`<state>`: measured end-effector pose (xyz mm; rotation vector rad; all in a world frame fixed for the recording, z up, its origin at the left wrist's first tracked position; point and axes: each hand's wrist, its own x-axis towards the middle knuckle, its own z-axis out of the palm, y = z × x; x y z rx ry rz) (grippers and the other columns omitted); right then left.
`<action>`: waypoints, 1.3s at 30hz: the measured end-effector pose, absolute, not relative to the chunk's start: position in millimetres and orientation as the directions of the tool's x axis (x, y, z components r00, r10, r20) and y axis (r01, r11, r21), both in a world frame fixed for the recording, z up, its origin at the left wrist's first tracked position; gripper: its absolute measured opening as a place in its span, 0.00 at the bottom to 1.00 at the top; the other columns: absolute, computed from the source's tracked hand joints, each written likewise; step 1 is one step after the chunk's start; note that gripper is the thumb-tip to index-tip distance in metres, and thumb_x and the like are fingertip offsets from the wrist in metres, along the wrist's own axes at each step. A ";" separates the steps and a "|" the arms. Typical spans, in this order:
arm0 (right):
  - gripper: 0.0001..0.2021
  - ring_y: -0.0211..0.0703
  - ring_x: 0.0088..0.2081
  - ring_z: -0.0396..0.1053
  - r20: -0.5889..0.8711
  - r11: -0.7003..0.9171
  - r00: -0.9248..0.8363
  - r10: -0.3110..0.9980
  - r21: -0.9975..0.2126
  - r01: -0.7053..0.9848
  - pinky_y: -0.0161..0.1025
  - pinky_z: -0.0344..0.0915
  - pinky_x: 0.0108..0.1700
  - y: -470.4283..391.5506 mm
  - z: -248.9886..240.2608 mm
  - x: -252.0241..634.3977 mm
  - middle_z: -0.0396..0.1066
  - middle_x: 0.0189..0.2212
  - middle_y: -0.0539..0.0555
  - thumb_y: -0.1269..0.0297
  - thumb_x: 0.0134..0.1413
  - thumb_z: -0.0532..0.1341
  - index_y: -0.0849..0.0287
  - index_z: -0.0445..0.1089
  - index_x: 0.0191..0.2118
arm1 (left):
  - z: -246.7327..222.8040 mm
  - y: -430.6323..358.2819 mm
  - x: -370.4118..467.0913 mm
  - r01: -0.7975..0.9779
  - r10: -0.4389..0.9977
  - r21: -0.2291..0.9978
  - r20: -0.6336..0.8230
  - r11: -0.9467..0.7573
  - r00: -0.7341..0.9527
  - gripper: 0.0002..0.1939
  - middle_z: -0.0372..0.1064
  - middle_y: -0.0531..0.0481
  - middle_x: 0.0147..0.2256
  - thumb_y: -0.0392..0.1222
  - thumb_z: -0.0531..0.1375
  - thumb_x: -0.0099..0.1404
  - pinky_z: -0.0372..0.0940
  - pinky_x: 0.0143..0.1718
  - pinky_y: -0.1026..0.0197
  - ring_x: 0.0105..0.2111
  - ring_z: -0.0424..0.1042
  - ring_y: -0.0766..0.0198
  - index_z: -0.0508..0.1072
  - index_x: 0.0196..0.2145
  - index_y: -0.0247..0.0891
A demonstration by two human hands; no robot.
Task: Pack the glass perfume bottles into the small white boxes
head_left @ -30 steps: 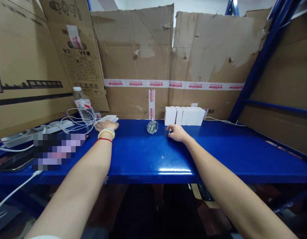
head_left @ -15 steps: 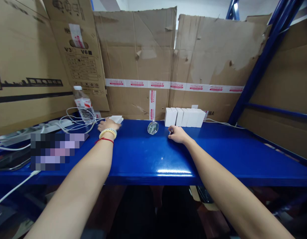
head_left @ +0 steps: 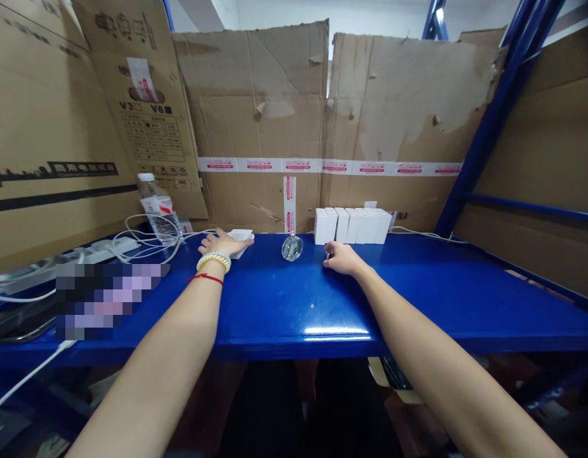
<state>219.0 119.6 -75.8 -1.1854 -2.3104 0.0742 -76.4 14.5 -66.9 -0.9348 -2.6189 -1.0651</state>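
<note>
My left hand [head_left: 222, 243], fingers spread at box [head_left: 241, 233], now nearer glass bottle [head_left: 292, 247], gap narrowed; right hand [head_left: 341, 259] curled, contents unclear.

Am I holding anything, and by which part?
Your right hand holds a small shiny object, mostly hidden, so the gripped part can't be told. Your left hand is spread at the white box, seemingly not gripping.

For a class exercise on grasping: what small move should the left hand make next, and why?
Probably close the left hand around the white box: its fingers are spread, its thumb reaches across the box, and bare blue tabletop separates the box from the glass bottle.
</note>
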 end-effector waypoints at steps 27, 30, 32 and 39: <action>0.26 0.46 0.50 0.68 0.392 0.638 -0.528 0.753 -0.239 0.732 0.36 0.62 0.49 114.3 -74.1 219.1 0.70 0.50 0.58 0.63 0.47 0.63 0.62 0.68 0.54 | -74.9 36.0 -53.6 0.877 0.288 0.120 0.957 -0.466 0.023 0.44 0.53 0.36 0.55 0.41 0.67 0.41 0.53 0.62 0.46 0.59 0.56 0.48 0.51 0.53 0.37; 0.26 0.47 0.50 0.68 0.391 0.638 -0.529 0.753 -0.239 0.732 0.36 0.63 0.49 115.0 -74.0 218.5 0.69 0.51 0.59 0.63 0.47 0.63 0.62 0.67 0.54 | -68.0 24.7 -38.9 0.893 0.341 0.129 0.940 -0.431 0.029 0.44 0.53 0.36 0.56 0.41 0.67 0.43 0.53 0.62 0.51 0.59 0.58 0.52 0.50 0.55 0.37; 0.27 0.47 0.50 0.68 0.388 0.636 -0.527 0.756 -0.245 0.732 0.37 0.63 0.48 114.6 -73.8 218.4 0.69 0.51 0.59 0.63 0.47 0.63 0.62 0.67 0.55 | -64.0 16.1 -26.0 0.914 0.426 0.152 0.904 -0.377 0.026 0.44 0.53 0.36 0.57 0.40 0.66 0.45 0.54 0.62 0.52 0.60 0.57 0.53 0.48 0.56 0.37; 0.27 0.47 0.48 0.69 0.390 0.620 -0.506 0.769 -0.261 0.740 0.37 0.63 0.47 109.4 -73.2 218.5 0.70 0.49 0.59 0.61 0.47 0.63 0.61 0.66 0.55 | -57.4 4.6 -4.0 0.894 0.386 0.447 0.828 -0.014 -0.408 0.46 0.51 0.37 0.59 0.42 0.69 0.44 0.48 0.62 0.44 0.62 0.49 0.44 0.51 0.56 0.37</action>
